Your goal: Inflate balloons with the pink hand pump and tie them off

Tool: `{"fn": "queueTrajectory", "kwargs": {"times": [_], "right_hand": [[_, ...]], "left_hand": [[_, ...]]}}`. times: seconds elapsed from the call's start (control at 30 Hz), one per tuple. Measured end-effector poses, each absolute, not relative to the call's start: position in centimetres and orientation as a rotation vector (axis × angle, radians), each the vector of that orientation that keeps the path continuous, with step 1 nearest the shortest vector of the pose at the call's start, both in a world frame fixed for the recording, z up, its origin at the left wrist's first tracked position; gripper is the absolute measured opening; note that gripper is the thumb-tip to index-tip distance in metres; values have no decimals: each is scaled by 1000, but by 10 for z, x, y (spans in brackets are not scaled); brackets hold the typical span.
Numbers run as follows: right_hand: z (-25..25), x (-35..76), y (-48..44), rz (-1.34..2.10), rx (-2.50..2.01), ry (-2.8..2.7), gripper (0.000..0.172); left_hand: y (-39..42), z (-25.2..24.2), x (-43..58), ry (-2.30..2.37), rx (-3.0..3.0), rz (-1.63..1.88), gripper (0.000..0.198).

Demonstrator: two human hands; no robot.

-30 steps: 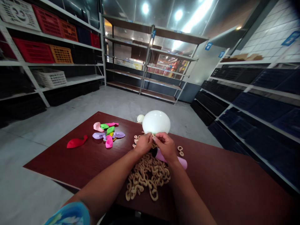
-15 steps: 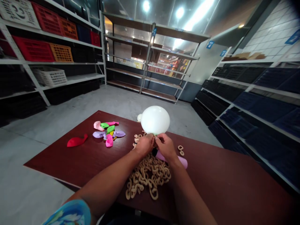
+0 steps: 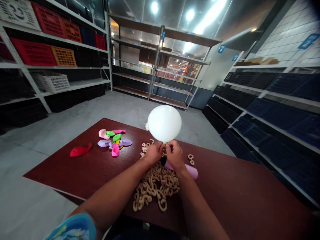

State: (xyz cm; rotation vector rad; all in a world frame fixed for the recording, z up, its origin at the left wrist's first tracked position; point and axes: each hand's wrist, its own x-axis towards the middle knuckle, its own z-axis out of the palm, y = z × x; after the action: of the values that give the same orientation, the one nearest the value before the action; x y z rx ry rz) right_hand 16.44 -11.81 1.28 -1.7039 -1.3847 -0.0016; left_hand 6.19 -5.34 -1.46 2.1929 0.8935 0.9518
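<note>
A round white inflated balloon (image 3: 164, 123) stands up above my two hands, its neck down between my fingertips. My left hand (image 3: 154, 152) is closed, pinching the neck from the left. From the right, my right hand (image 3: 175, 154) pinches the same neck, its fingertips close to those of the left. Under my hands lies a heap of tan, curled ring-like pieces (image 3: 157, 183), which look like snacks. Partly behind my right hand and wrist is a pink cylinder (image 3: 191, 171) with a black end. The knot area itself is hidden by my fingers.
Limp balloons in several colours (image 3: 116, 138) lie on the left of the dark red table (image 3: 240, 190), with a red balloon (image 3: 80, 150) apart from them. Two tan curled pieces (image 3: 191, 159) lie to the right. Shelves with crates (image 3: 32, 51) line the left wall; dark bins (image 3: 272, 110) fill the right-hand shelves.
The white balloon has risen slightly and sits more upright over my hands. My fingers have shifted a little at its neck; both hands still pinch it.
</note>
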Motion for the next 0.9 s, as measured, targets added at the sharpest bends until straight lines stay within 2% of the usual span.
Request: {"fn": "queueTrajectory", "kwargs": {"times": [0.27, 0.43, 0.9], "right_hand": [[18, 162, -120, 94, -1549, -1473, 22], [12, 165, -118, 298, -1526, -1241, 23], [15, 168, -119, 296, -1526, -1321, 22]], "left_hand": [[-48, -15, 59, 1000, 2194, 1003, 28], [-48, -14, 58, 950, 2190, 1016, 27], [-47, -15, 56, 835, 2159, 1028, 27]]}}
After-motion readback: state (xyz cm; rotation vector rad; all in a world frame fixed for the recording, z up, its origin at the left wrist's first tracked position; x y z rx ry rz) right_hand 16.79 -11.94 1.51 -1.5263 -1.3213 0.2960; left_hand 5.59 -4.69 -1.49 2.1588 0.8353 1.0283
